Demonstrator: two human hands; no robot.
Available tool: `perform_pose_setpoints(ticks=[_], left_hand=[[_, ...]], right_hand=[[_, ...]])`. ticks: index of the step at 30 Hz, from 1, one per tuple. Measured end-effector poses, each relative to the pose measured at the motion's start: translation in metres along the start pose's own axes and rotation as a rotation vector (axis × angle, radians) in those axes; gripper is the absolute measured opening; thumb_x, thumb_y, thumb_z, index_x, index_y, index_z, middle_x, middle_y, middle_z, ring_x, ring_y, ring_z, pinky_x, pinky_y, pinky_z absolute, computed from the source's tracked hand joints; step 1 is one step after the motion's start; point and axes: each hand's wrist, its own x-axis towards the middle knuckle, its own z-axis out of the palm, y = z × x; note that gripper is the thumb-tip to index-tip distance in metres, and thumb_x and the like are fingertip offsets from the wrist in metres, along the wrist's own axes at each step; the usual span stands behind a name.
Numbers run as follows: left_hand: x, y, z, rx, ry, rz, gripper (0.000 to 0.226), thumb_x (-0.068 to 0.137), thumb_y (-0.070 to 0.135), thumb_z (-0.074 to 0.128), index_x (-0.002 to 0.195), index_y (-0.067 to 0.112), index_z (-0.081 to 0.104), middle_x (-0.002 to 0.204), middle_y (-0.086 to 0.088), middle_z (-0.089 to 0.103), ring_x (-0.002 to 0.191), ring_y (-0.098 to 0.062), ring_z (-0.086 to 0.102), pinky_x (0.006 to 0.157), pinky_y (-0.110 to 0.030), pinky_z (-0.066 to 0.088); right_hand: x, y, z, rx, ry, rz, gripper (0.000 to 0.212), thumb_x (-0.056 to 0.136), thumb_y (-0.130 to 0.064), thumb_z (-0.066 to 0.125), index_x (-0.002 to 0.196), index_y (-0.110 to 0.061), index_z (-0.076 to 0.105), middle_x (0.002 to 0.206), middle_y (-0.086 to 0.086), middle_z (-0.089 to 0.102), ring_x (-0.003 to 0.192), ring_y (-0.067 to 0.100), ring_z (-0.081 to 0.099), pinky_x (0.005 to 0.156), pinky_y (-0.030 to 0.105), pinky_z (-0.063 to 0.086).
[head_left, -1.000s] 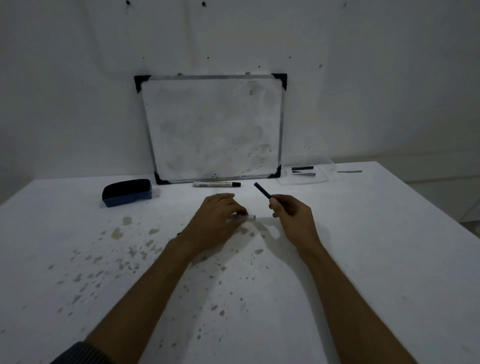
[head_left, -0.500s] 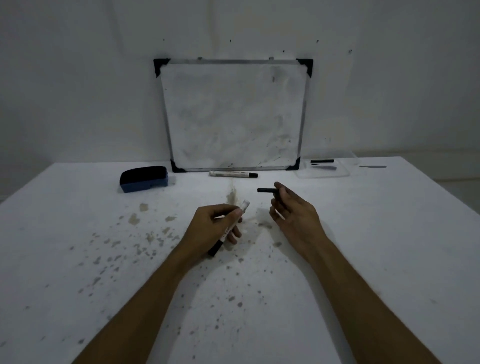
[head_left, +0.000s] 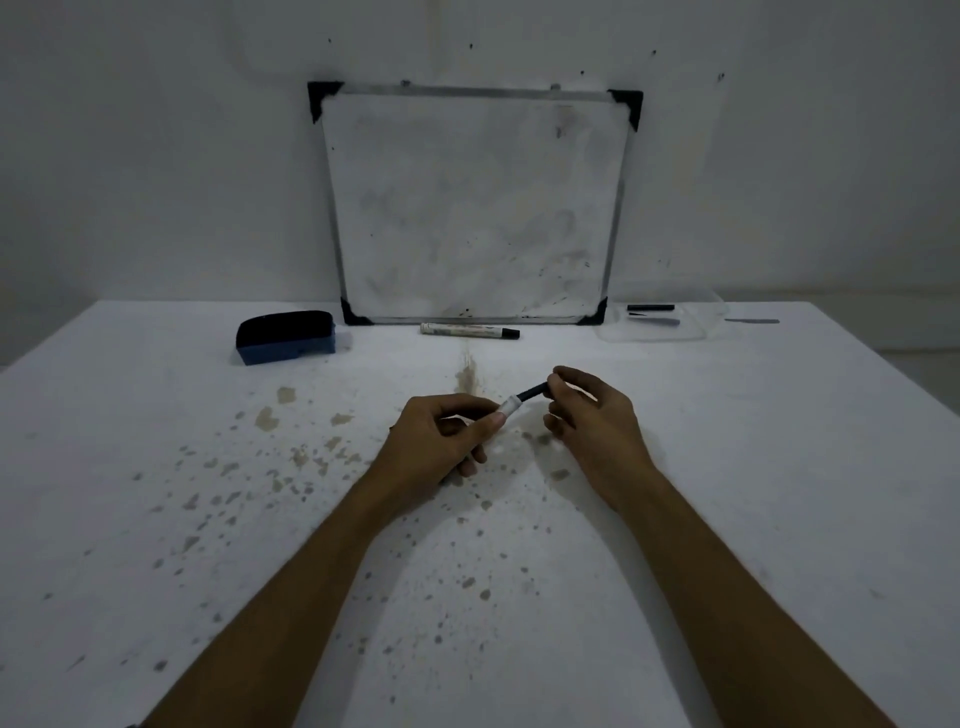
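My left hand (head_left: 441, 444) grips a white marker (head_left: 510, 405) by its barrel, just above the stained white table (head_left: 156, 519). My right hand (head_left: 592, 421) pinches a thin black piece, cap or refill (head_left: 535, 391), whose near end meets the marker's open white end. Most of the marker's barrel is hidden inside my left fist. Both hands hover close together near the table's middle.
A smudged whiteboard (head_left: 475, 208) leans on the wall at the back. In front of it lies a second marker (head_left: 470, 330). A blue and black eraser (head_left: 285, 336) sits back left. A clear tray (head_left: 660, 323) with dark pieces stands back right.
My right hand has brought the black piece down and left until it meets the end of the marker. My left hand has tilted the marker up toward it.
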Motion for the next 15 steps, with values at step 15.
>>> perform_pose_setpoints(ticks=[15], left_hand=[[-0.001, 0.018, -0.024, -0.011, 0.053, 0.075, 0.02, 0.095, 0.04, 0.07, 0.102, 0.023, 0.079, 0.08, 0.002, 0.079, 0.055, -0.016, 0.069, 0.047, -0.029, 0.057]], right_hand=[[-0.026, 0.009, 0.023, -0.628, -0.224, -0.574, 0.033, 0.106, -0.03, 0.052, 0.137, -0.027, 0.063, 0.119, -0.008, 0.066, 0.105, 0.007, 0.064, 0.081, 0.018, 0.056]])
